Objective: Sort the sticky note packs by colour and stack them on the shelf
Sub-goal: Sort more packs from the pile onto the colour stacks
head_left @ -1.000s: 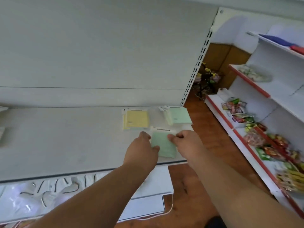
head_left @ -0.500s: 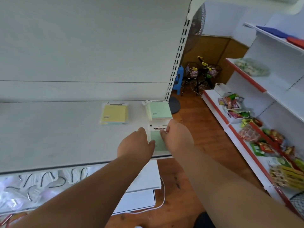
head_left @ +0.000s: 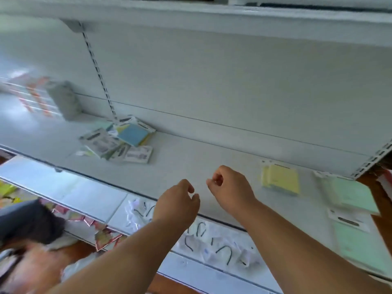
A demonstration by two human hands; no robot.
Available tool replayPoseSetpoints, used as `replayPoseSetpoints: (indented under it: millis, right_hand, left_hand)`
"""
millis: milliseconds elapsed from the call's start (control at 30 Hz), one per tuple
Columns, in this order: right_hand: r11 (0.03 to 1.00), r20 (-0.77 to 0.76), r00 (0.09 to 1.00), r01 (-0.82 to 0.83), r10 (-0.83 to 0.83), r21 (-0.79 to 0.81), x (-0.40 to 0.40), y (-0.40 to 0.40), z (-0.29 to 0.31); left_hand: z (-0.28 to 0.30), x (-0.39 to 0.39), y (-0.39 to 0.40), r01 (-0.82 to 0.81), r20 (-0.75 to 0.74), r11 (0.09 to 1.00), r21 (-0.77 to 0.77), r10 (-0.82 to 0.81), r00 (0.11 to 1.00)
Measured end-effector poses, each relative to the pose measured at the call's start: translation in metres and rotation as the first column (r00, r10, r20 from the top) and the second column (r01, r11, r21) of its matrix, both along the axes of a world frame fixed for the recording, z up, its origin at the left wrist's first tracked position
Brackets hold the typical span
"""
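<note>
Both my hands hover empty over the white shelf [head_left: 212,158], fingers loosely curled: my left hand [head_left: 177,203] near the front edge, my right hand [head_left: 230,187] just right of it. A jumbled pile of sticky note packs [head_left: 118,143], one showing blue, lies at the back left. To the right lies a yellow stack [head_left: 281,179]. Further right is a green stack [head_left: 350,194], and a single green pack [head_left: 356,236] lies in front of it at the shelf's right end.
A blurred grey pack and red-striped goods [head_left: 48,98] stand on the shelf at far left. A slotted upright [head_left: 97,68] runs up the back panel. The lower shelf [head_left: 212,247] holds plastic bags of black hooks. Another person's blurred head shows at bottom left.
Both hands have let go of the green pack, now lying at the shelf's right end, and moved left, empty. The view has swung left, revealing the mixed pile.
</note>
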State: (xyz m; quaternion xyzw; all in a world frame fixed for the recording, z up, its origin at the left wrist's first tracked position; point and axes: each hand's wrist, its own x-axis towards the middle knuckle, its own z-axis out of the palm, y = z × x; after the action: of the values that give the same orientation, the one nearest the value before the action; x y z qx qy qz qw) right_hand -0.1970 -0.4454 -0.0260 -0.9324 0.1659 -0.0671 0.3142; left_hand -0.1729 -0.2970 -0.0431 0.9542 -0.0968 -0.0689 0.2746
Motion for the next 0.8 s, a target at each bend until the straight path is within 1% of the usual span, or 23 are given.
replayPoseSetpoints:
  millis: [100,200,267,300,333,400,433,467,500,533,567,600,633,667,700,733,767,800]
  right_hand:
    - [0.997,-0.006,1.000,-0.030,0.030,0.074,0.053,0.062,-0.005]
    - [0.976,-0.050,0.999,-0.003,0.014,0.218,0.106,0.119,-0.012]
    - [0.949,-0.124,0.992,0.055,-0.017,0.312,0.140,0.148,-0.015]
    - [0.918,-0.170,0.984,0.117,-0.055,0.378,0.155,0.159,-0.015]
    - [0.860,-0.213,0.970,0.204,-0.114,0.467,0.167,0.168,-0.014]
    - [0.676,-0.307,0.921,0.387,-0.242,0.627,0.183,0.181,-0.014]
    - [0.595,-0.334,0.896,0.443,-0.292,0.671,0.187,0.186,-0.014]
    - [0.539,-0.339,0.881,0.471,-0.331,0.698,0.191,0.189,-0.015]
    - [0.507,-0.333,0.876,0.475,-0.348,0.719,0.194,0.191,-0.014]
    - [0.517,-0.303,0.887,0.452,-0.349,0.726,0.195,0.192,-0.012]
    - [0.576,-0.243,0.906,0.409,-0.345,0.708,0.194,0.192,-0.011]
    - [0.702,-0.160,0.935,0.343,-0.315,0.624,0.191,0.191,-0.008]
    - [0.837,-0.066,0.964,0.258,-0.258,0.482,0.185,0.191,-0.005]
    - [0.924,0.012,0.984,0.163,-0.178,0.345,0.177,0.190,-0.004]
    - [0.966,0.057,0.994,0.078,-0.095,0.248,0.168,0.189,-0.004]
    - [0.982,0.066,0.997,0.016,-0.029,0.188,0.158,0.188,-0.005]
    - [0.985,0.069,0.998,-0.026,0.014,0.173,0.149,0.187,-0.006]
    - [0.985,0.071,0.997,-0.025,0.013,0.169,0.143,0.185,-0.009]
  left_hand:
    - [0.002,0.044,0.063,-0.061,-0.008,0.998,0.014,0.061,0.998]
    - [0.006,0.092,0.123,-0.103,0.015,0.995,-0.007,0.103,0.995]
    - [0.006,0.121,0.151,-0.090,0.025,0.996,-0.018,0.091,0.996]
    - [0.005,0.135,0.161,-0.067,0.004,0.998,-0.009,0.067,0.998]
    - [0.004,0.146,0.168,-0.036,-0.031,0.999,-0.001,0.036,0.999]
    - [0.001,0.163,0.175,0.017,-0.143,1.000,-0.011,-0.018,0.990]
    - [0.000,0.168,0.177,0.035,-0.182,0.999,-0.020,-0.038,0.983]
    - [-0.002,0.173,0.178,0.045,-0.206,0.998,-0.041,-0.053,0.977]
    - [-0.001,0.176,0.180,0.039,-0.233,0.995,-0.089,-0.059,0.971]
    - [-0.001,0.179,0.182,0.016,-0.273,0.983,-0.183,-0.067,0.960]
    - [0.001,0.181,0.182,-0.024,-0.341,0.957,-0.290,-0.080,0.937]
    - [0.005,0.182,0.182,-0.088,-0.420,0.916,-0.391,-0.092,0.903]
    - [0.007,0.183,0.182,-0.185,-0.500,0.851,-0.492,-0.102,0.860]
    - [0.009,0.184,0.182,-0.301,-0.572,0.748,-0.591,-0.127,0.810]
    - [0.012,0.184,0.180,-0.403,-0.624,0.627,-0.667,-0.174,0.762]
    - [0.014,0.185,0.179,-0.480,-0.650,0.509,-0.714,-0.228,0.725]
    - [0.014,0.184,0.176,-0.519,-0.657,0.440,-0.733,-0.262,0.707]
    - [0.014,0.183,0.174,-0.521,-0.656,0.432,-0.736,-0.268,0.705]
